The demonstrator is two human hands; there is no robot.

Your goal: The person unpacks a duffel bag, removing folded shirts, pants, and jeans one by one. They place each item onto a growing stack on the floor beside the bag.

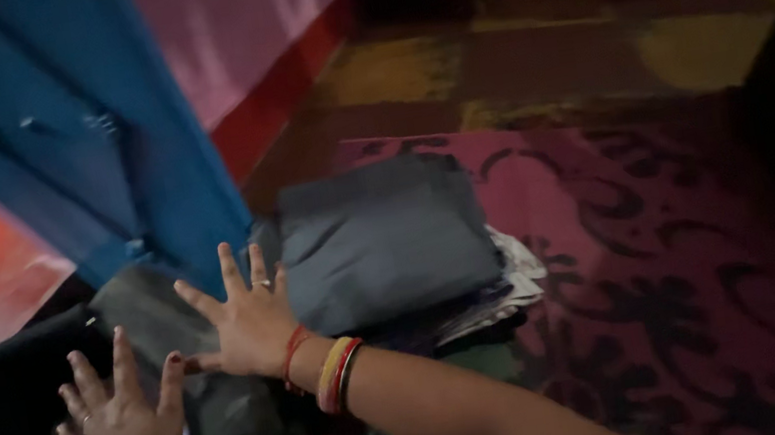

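A dim room is seen from above, with two bare hands spread over dark cloth. The right hand, fingers apart and flat, palm down, is laid on a grey-green sheet of fabric just beside the near left corner of a folded grey garment; nothing is clamped in it. A ring is worn on one finger and red thread and coloured bangles at the wrist. The left hand is likewise held open, fingers splayed, above or on the same dark cloth nearer the viewer; whether it presses or only hovers cannot be told. The folded grey garment is placed on top of a small stack of folded clothes, which rests at the near left edge of a maroon patterned rug on the floor. A blue door panel stands to the left, against a pink wall with a red skirting. For smoothing to be done well, it is judged that the palms should be kept flat and drawn outward from the middle of the cloth toward its edges, with even pressure, so that creases are pushed out rather than folded in; the neighbouring stack is best left undisturbed, as the right hand's fingertips lie close to its corner.
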